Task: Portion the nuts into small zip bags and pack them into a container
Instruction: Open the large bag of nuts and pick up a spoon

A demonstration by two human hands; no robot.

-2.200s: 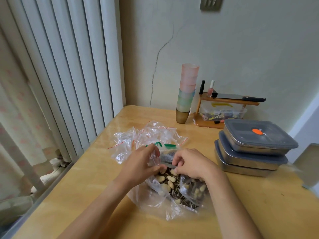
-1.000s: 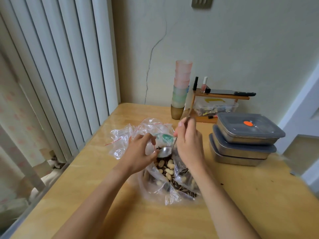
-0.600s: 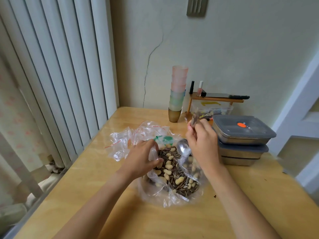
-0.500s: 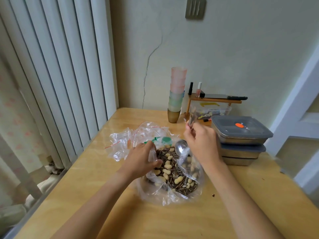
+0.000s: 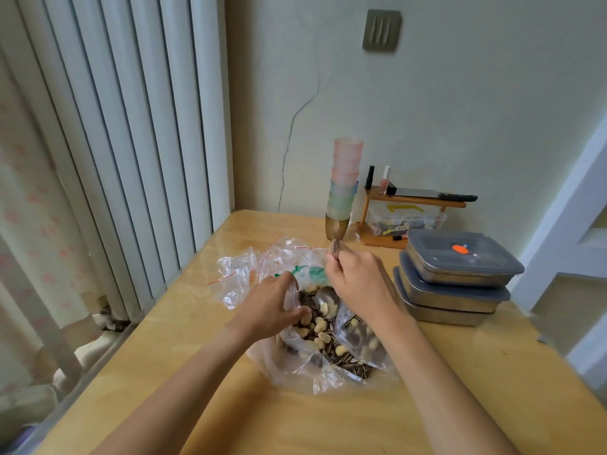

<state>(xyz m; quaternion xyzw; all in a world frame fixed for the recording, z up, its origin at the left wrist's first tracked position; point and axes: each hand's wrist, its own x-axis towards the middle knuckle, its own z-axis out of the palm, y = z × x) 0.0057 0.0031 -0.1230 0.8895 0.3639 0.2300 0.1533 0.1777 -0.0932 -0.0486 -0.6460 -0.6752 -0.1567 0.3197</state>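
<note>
Hidden and blurred around the big nut bag

The spoon's [image 5: 328, 302] handle blurs above the right hand [image 5: 359, 287], which covers its middle; the left hand [image 5: 271, 305] hides the big nut bag's [image 5: 323, 346] near-left rim. Behind the bag, the empty zip bags [image 5: 243, 274] melt together, uncountable. Right of it, the lidded containers [image 5: 456, 277] conceal their contents, and the tabletop [image 5: 492, 389] runs off frame.

nut bag [image 5: 328, 356] mid-table [image 5: 230, 405], containers [image 5: 456, 277] right, cups [image 5: 343, 188] behind
</note>
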